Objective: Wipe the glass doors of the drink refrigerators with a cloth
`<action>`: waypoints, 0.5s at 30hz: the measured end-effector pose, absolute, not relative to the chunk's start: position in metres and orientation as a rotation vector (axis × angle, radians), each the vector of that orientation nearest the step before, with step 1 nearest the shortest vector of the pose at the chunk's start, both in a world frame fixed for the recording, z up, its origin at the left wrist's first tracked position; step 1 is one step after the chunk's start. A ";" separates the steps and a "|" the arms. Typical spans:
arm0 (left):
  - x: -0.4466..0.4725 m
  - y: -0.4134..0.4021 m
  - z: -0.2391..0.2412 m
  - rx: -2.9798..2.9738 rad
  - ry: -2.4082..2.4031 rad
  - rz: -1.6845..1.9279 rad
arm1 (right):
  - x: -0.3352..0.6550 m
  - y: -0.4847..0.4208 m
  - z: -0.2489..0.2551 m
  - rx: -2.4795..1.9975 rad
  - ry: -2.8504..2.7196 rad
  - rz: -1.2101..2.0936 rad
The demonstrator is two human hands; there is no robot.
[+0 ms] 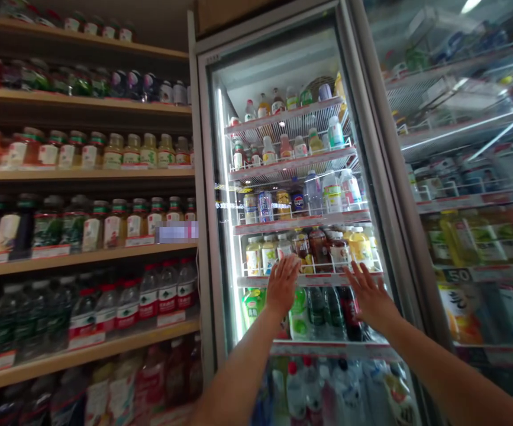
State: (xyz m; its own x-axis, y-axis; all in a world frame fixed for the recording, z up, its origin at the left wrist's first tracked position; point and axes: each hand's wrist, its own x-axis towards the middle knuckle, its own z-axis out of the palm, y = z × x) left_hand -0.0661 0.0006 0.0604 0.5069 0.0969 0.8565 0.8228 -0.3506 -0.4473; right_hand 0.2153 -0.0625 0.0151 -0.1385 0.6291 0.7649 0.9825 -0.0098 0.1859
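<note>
Both of my arms reach forward toward a lit, glass-fronted drinks fridge (298,220). My left hand (283,284) is raised before the middle of its door, fingers stretched upward, holding nothing. Farther right, my right hand (371,299) is spread in front of the door, also without anything in it. Whether either palm touches the glass I cannot tell. Behind the hands stand yellow bottles (360,247) and dark brown bottles (318,245) on one shelf. Green bottles (298,310) show on the shelf below, partly covered by my left hand and forearm.
Wooden shelves (83,262) on the left carry jars and bottles, including red-capped water bottles (167,290). A metal frame post (384,177) separates this fridge from another glass-fronted drinks cooler (473,204) on the right. Clear bottles (296,390) fill the fridge's bottom level.
</note>
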 end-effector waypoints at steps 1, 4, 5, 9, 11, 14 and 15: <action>-0.068 0.000 0.059 -1.771 -0.796 -0.946 | 0.215 -0.062 0.015 -1.664 -1.798 -0.999; -0.074 -0.001 0.055 -1.844 -0.660 -0.815 | 0.215 -0.061 0.013 -1.656 -1.789 -1.005; -0.076 -0.001 0.053 -1.870 -0.604 -0.763 | 0.214 -0.061 0.013 -1.656 -1.790 -1.009; -0.082 0.001 0.052 -1.809 -0.787 -0.895 | 0.214 -0.063 0.014 -1.666 -1.793 -1.005; -0.083 0.003 0.050 -1.745 -0.961 -1.015 | 0.212 -0.064 0.015 -1.665 -1.799 -0.986; -0.082 0.004 0.045 -1.855 -0.873 -0.931 | 0.209 -0.069 0.019 -1.697 -1.790 -0.942; -0.081 0.004 0.044 -1.913 -0.778 -0.875 | 0.207 -0.071 0.021 -1.722 -1.785 -0.922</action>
State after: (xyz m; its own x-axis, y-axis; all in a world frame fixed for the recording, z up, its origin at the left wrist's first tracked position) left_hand -0.0813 0.0043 0.0442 0.5577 0.1746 0.8114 0.7853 -0.4276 -0.4477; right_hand 0.2075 -0.0713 0.0213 -0.0836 0.6593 0.7472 0.9909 -0.0243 0.1323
